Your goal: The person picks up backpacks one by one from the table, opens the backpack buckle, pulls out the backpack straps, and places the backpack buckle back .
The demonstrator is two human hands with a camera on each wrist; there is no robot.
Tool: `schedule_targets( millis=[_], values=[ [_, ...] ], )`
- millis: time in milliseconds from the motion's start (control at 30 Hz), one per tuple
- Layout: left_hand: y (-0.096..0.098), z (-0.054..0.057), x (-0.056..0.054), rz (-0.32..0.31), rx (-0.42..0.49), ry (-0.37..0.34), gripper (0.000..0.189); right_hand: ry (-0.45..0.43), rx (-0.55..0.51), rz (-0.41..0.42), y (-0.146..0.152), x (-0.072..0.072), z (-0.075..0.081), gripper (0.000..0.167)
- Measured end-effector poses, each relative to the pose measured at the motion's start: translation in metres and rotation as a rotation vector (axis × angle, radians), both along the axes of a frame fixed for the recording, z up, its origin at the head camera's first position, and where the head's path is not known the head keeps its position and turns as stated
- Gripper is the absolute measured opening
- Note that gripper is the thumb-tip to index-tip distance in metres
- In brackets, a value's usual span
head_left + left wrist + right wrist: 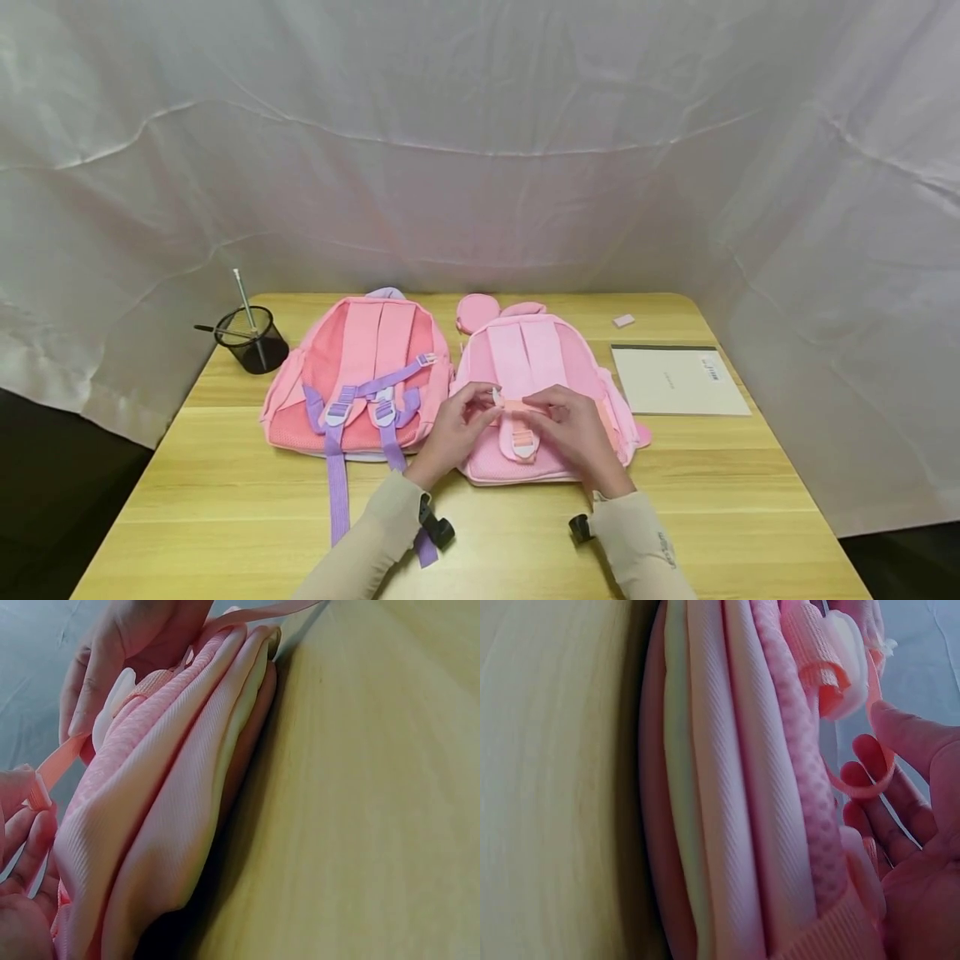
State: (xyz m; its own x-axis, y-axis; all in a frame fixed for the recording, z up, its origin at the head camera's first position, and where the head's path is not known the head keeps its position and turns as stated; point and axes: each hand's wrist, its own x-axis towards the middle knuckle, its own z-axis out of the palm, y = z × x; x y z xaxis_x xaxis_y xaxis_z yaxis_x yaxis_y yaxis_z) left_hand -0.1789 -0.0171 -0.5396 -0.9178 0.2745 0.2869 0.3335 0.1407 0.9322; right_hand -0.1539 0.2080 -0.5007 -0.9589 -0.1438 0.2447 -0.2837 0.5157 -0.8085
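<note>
A light pink backpack (pixel 480 454) lies on the table with its strap side up. Above it, my left hand (pixel 453 429) pinches a small white buckle (pixel 497 397) at one end of an orange webbing strap (pixel 517 406). My right hand (pixel 576 429) pinches the same strap farther along, and in the right wrist view the strap (pixel 870 792) curves in a loop by the fingertips. Between the hands, a white strap adjuster (pixel 523 447) sits on a shoulder strap. Fingers partly hide the small buckle.
To the left lies a coral-pink backpack (pixel 315 354) with purple straps (pixel 337 492) trailing forward. A black mesh pen cup (pixel 262 354) stands at the far left. On the right are a notebook (pixel 675 383) and a small pink eraser-like block (pixel 623 320). A round pink pouch (pixel 477 312) lies behind.
</note>
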Motion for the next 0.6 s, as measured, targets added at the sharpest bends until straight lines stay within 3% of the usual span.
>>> schedule_targets(
  millis=[600],
  values=[
    [0.002, 0.007, 0.000, -0.007, 0.043, 0.013, 0.029, -0.018, 0.051, -0.021, 0.012, 0.002, 0.008, 0.022]
  ],
)
